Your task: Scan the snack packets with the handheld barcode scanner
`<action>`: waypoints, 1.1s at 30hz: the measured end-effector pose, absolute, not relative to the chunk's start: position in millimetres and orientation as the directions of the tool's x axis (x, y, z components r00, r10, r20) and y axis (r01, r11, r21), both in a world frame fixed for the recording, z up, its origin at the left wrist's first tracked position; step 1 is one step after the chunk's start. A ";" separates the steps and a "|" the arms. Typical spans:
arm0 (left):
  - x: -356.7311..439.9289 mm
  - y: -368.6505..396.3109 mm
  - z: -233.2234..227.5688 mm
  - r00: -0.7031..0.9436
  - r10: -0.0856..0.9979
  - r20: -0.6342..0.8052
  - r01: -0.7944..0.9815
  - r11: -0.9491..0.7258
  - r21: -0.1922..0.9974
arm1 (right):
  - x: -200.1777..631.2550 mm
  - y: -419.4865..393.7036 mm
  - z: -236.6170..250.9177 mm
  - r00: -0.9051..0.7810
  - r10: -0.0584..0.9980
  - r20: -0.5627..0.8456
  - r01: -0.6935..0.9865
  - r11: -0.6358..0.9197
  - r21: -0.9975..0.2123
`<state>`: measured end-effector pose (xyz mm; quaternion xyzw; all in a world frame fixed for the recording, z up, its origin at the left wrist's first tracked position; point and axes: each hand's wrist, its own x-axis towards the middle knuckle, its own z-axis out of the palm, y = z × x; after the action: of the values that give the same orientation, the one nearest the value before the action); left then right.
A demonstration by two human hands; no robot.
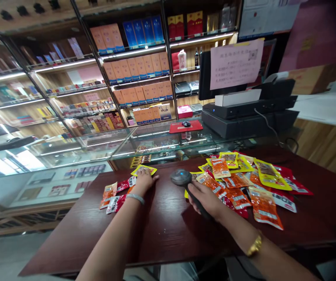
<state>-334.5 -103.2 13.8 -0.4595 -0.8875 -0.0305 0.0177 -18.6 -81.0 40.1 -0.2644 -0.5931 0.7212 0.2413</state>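
A black handheld barcode scanner (182,177) with a small blue light is gripped by my right hand (204,197), its head pointing left above the table. My left hand (144,182) rests at the table's far left, fingertips over a yellow snack packet (152,170) and thumb held apart. Beside and partly beneath that hand lie a few more packets, among them an orange packet (108,195) and a red-and-white packet (115,204). Right of the scanner spreads a heap of orange, yellow and red snack packets, with an orange packet (266,207) at its near edge and a yellow packet (270,174) on top.
The dark red wooden table (162,230) meets a glass display counter (153,140). On the counter are a mouse (186,124) on a red mouse pad (174,127) and a black cash register (244,117) with a trailing cable. Shelves of boxes (138,68) stand behind.
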 end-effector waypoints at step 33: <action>-235.8 -149.6 10.9 -0.655 0.752 0.082 0.539 0.388 0.747 | -16.2 -85.1 36.1 -0.660 0.751 -0.026 -0.098 -0.121 -0.988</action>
<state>-235.8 -149.6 10.9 -0.3927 -0.8219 -0.3896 -0.1361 -16.2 -85.1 36.1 -0.2771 -0.5887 0.6954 0.3051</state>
